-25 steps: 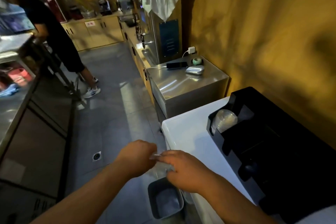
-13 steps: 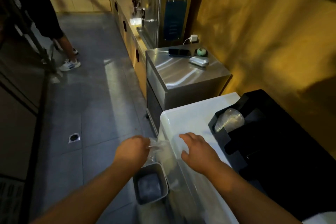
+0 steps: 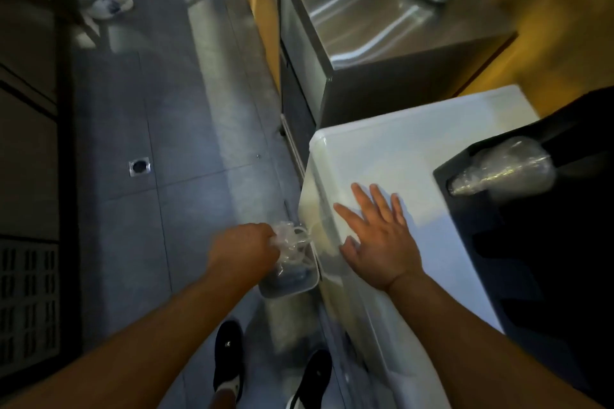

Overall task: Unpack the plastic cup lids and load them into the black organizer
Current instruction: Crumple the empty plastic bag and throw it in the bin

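Lowered since the earlier frame, left hand point(image 3: 246, 252), fingers clamped on crumpled clear wrapper point(image 3: 292, 241), reaches the grey bin point(image 3: 289, 290); right hand point(image 3: 378, 242) lies flat on white counter point(image 3: 398, 149), fingers apart; cup lids point(image 3: 501, 173) sit in black organizer point(image 3: 481, 226) at 2 o'clock, batch apparently loaded, wrapper discard pending.

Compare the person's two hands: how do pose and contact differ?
The left hand is curled, the right hand flat with fingers spread. The left hand grips a crumpled clear wrapper over the grey bin; the right hand rests on the white top. Both are bare.
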### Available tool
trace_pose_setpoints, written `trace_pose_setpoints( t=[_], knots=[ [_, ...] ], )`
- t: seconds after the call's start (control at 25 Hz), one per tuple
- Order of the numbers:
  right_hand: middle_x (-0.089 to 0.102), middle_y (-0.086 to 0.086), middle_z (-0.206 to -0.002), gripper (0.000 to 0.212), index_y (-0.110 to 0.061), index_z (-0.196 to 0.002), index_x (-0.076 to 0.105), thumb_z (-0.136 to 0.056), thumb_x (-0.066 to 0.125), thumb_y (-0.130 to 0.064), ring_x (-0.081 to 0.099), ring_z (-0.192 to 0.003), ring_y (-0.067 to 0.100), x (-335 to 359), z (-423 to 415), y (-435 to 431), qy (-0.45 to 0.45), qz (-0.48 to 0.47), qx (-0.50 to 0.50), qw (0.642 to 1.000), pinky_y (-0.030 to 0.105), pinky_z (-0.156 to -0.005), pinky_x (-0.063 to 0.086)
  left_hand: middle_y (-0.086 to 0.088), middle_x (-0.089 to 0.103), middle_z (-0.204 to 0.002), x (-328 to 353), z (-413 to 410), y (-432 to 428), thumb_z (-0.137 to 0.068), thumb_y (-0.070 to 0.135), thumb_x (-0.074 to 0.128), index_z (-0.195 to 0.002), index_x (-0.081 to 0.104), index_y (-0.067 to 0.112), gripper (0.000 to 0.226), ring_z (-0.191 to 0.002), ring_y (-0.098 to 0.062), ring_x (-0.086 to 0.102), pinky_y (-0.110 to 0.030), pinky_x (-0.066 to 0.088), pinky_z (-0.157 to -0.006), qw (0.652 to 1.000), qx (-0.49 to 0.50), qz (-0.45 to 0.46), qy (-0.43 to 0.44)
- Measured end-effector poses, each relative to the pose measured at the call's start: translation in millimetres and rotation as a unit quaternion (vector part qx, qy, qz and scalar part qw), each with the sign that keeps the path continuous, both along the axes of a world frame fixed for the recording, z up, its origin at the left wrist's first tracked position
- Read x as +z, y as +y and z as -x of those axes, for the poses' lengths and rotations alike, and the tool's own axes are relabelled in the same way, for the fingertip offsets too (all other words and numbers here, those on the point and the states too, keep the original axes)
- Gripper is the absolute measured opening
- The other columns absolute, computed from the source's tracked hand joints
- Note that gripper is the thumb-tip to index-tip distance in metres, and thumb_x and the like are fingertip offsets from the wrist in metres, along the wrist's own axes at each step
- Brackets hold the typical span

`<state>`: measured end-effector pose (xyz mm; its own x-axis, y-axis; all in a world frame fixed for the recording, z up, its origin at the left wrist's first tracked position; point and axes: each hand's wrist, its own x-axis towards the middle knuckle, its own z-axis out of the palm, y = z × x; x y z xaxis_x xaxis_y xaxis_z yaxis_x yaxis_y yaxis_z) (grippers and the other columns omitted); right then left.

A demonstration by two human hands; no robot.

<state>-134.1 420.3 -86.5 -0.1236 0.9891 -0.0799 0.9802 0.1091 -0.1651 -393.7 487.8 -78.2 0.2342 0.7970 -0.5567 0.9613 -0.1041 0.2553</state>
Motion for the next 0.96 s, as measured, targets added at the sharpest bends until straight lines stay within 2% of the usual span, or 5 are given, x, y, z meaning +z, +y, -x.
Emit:
trace_pose_setpoints(
  t=[0.24, 0.44, 0.56, 0.76, 0.96],
  knots=[
    [0.024, 0.009, -0.172, 0.062, -0.031, -0.154, 0.047, -0.094, 0.043, -0.047, 0.015, -0.159, 0.035, -5.9, -2.4, 7.3, -0.006, 0.006, -0.004, 1.0, 0.065, -0.124, 0.015, -0.005, 0.068, -0.133, -97.6, -36.4, -3.3, -0.09, 0.046, 0.065, -0.139, 0.059, 0.028, 0.053, -0.118, -0.029, 0.066, -0.04, 0.054, -0.094, 0.981, -0.092, 0.16, 0.051],
    [0.022, 0.012, -0.172, 0.063, -0.029, -0.154, 0.047, -0.095, 0.045, -0.049, 0.013, -0.159, 0.038, -9.8, -6.0, 7.3, -0.024, 0.006, -0.003, 1.0, 0.067, -0.122, 0.016, -0.01, 0.053, -0.156, -179.2, -53.9, -15.7, -0.076, 0.042, 0.075, -0.162, 0.027, 0.023, 0.101, -0.132, -0.034, 0.059, -0.043, 0.051, -0.104, 0.968, -0.09, 0.23, 0.046],
    [0.024, 0.013, -0.172, 0.062, -0.028, -0.153, 0.05, -0.095, 0.045, -0.047, 0.015, -0.159, 0.037, -13.6, -7.2, 7.3, -0.009, -0.007, -0.001, 1.0, 0.067, -0.122, 0.016, -0.012, 0.043, -0.164, -224.3, -56.8, -15.7, -0.074, 0.041, 0.078, -0.166, 0.012, 0.021, 0.115, -0.14, -0.036, 0.052, -0.046, 0.049, -0.11, 0.962, -0.087, 0.254, 0.055],
    [0.025, 0.011, -0.171, 0.062, -0.028, -0.152, 0.052, -0.091, 0.051, -0.041, 0.014, -0.159, 0.036, -17.0, -5.8, 7.3, 0.013, -0.006, -0.006, 1.0, 0.067, -0.122, 0.016, -0.017, 0.043, -0.163, -295.7, -60.0, -13.2, -0.079, 0.038, 0.08, -0.166, 0.01, 0.016, 0.113, -0.141, -0.036, 0.051, -0.046, 0.048, -0.112, 0.953, -0.081, 0.284, 0.07],
    [0.026, 0.011, -0.171, 0.067, -0.028, -0.151, 0.053, -0.085, 0.057, -0.037, 0.015, -0.159, 0.036, -22.2, -7.3, 5.3, 0.015, -0.016, 0.005, 1.0, 0.067, -0.122, 0.015, -0.017, 0.053, -0.152, -360.4, -51.3, -9.3, -0.086, 0.039, 0.076, -0.159, 0.032, 0.014, 0.089, -0.136, -0.036, 0.055, -0.048, 0.048, -0.112, 0.952, -0.061, 0.293, 0.068]
  ],
)
